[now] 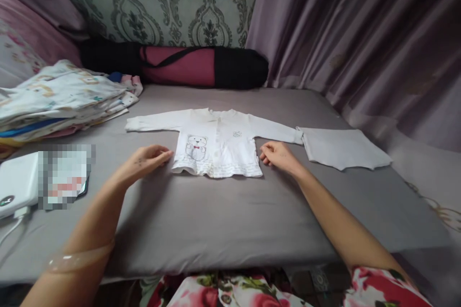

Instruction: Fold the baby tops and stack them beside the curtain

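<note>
A small white long-sleeved baby shirt (230, 148) lies spread flat, its sleeves stretched out sideways. It has a bear print on one side of the front and wavy trim along the hem. Beside the shirt's left edge is my left hand (149, 160), thumb and fingers closed together, the tips very near the cloth. My right hand (279, 156) rests at the opposite edge with its fingers curled; whether they pinch the cloth is hidden. Folded white cloth (342, 147), perhaps another garment, lies at the end of the right sleeve.
A pile of folded clothes (61, 100) stands at the left on the grey-covered surface (230, 220). In front of it are a white power bank (19, 182) with a cable and a blurred-out flat object (68, 177). A black and maroon long bag (176, 66) lies along the wall; purple curtains (324, 24) hang at right.
</note>
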### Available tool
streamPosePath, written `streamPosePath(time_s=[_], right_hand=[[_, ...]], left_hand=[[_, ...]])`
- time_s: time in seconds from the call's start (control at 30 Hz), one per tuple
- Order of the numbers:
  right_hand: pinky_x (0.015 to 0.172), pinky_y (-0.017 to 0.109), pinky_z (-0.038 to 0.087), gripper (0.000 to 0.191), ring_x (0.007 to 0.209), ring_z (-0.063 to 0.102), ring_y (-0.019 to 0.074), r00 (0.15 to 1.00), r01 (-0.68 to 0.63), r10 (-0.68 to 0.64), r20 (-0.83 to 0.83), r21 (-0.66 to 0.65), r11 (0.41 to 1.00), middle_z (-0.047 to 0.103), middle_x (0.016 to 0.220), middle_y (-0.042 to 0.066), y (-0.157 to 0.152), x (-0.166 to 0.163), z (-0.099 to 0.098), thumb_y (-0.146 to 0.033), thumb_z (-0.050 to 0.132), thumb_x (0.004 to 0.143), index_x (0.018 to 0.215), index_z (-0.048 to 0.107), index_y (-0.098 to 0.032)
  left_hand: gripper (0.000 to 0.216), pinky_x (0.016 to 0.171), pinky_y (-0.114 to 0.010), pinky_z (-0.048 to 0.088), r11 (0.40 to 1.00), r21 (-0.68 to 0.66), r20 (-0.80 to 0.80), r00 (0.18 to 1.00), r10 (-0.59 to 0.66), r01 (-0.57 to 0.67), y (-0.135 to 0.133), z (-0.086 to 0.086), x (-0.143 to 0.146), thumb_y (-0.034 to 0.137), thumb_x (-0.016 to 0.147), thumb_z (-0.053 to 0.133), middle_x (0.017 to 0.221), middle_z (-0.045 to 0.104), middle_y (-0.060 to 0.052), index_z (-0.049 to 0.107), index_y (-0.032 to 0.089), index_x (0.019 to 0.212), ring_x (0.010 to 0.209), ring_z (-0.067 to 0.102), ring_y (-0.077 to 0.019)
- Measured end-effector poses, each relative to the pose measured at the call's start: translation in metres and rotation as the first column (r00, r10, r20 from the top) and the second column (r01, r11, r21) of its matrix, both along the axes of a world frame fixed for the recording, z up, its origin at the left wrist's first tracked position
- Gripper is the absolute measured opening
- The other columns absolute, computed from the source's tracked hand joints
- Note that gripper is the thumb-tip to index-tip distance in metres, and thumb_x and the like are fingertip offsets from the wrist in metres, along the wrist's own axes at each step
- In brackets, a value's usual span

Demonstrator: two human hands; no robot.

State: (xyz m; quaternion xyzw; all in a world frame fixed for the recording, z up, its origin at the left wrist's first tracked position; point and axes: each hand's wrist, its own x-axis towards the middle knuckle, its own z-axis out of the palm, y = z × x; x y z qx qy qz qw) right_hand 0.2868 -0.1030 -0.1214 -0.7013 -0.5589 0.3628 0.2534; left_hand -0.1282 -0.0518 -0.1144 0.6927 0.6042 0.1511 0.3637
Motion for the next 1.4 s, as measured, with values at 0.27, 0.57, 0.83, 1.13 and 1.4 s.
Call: streamPosePath(time_s=[0.27, 0.57, 0.83, 1.13, 1.4], right_hand=[[0.067, 0.025, 0.048, 0.057, 0.072, 0.059, 0.0131, 0.942, -0.239, 0.217, 0.256, 0.057, 0.969, 0.065, 0.098, 0.002, -0.051, -0.013, 0.002, -0.046, 0.067, 0.076, 0.126, 0.052, -0.022], [0.064, 0.027, 0.046, 0.041, 0.068, 0.059, 0.0148, 0.908, -0.269, 0.216, 0.36, 0.105, 0.957, 0.067, 0.091, 0.001, -0.056, -0.019, 0.0, -0.039, 0.054, 0.086, 0.124, 0.055, -0.025], [0.064, 0.027, 0.045, 0.046, 0.075, 0.064, 0.0172, 0.892, -0.184, 0.105, 0.44, 0.142, 0.973, 0.069, 0.098, 0.002, -0.062, -0.032, 0.0, -0.026, 0.051, 0.082, 0.128, 0.053, -0.026], [0.073, 0.03, 0.044, 0.043, 0.099, 0.065, 0.0242, 0.809, -0.172, 0.064, 0.584, 0.131, 0.976, 0.067, 0.12, 0.007, -0.066, -0.047, 0.001, -0.022, 0.044, 0.089, 0.131, 0.052, -0.025], [0.074, 0.029, 0.044, 0.046, 0.103, 0.062, 0.0233, 0.747, -0.197, 0.111, 0.655, 0.059, 0.979, 0.065, 0.121, 0.008, -0.066, -0.041, 0.006, -0.018, 0.044, 0.087, 0.132, 0.051, -0.026]], left_hand=[[0.05, 0.053, -0.024, 0.036, 0.997, 0.027, 0.041, 0.996, 0.075, -0.076, -0.039, -0.011, 0.028, 0.061, 0.061, 0.07, 0.067, 0.056, 0.002, 0.062, 0.017, 0.084, 0.061, 0.049, -0.0142], [0.031, 0.054, -0.024, 0.039, 0.97, 0.15, 0.044, 0.982, 0.186, -0.191, -0.05, 0.0, 0.041, 0.05, 0.074, 0.053, 0.063, 0.059, 0.0, 0.059, 0.019, 0.077, 0.06, 0.053, -0.0145], [0.033, 0.049, -0.023, 0.042, 0.93, -0.002, 0.26, 0.898, 0.356, -0.369, -0.047, -0.008, 0.051, 0.041, 0.073, 0.058, 0.056, 0.061, 0.004, 0.047, 0.021, 0.096, 0.048, 0.057, -0.0145], [0.023, 0.059, -0.024, 0.037, 0.919, 0.345, -0.102, 0.966, 0.238, -0.19, -0.04, -0.025, 0.036, 0.035, 0.082, 0.047, 0.064, 0.055, 0.004, 0.053, 0.023, 0.101, 0.062, 0.053, -0.0157], [0.035, 0.062, -0.026, 0.038, 0.941, 0.33, -0.369, 0.928, 0.059, 0.071, -0.045, -0.015, 0.019, 0.035, 0.087, 0.038, 0.078, 0.062, -0.001, 0.05, 0.025, 0.118, 0.069, 0.059, -0.0197]])
